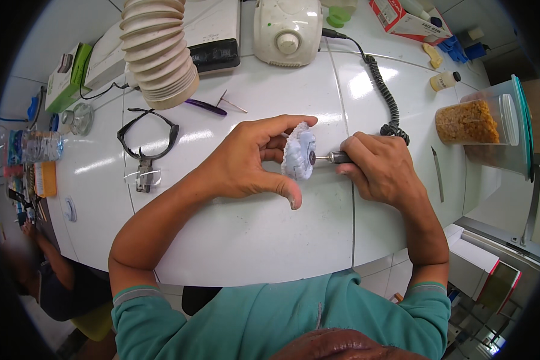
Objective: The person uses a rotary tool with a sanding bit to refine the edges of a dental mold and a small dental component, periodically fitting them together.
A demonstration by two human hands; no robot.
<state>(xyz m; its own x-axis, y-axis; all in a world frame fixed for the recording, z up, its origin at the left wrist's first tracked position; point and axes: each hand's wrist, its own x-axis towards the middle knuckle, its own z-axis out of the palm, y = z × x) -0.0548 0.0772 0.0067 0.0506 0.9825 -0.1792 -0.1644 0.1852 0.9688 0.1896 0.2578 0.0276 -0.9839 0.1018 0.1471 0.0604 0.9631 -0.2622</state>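
My left hand [237,159] grips a pale bluish-white plaster dental model [296,153], its thumb stretched out below and the fingers behind. In my right hand [383,168] is a dark rotary handpiece [341,157], pointing left. A small dark disc [312,158] on its thin metal shank meets the model's right side, as far as I can see. Both hands are over the middle of the white tabletop [252,240]. Fine specks lie on the table beneath the model.
A ribbed hose [156,48] hangs at the upper left, beside a cream control box [288,33]. A coiled cord [384,90] runs behind my right hand. Black-framed eyewear [173,135] lies left; a slim knife [438,174] and a jar of orange-brown granules [471,122] are right. Someone sits far left.
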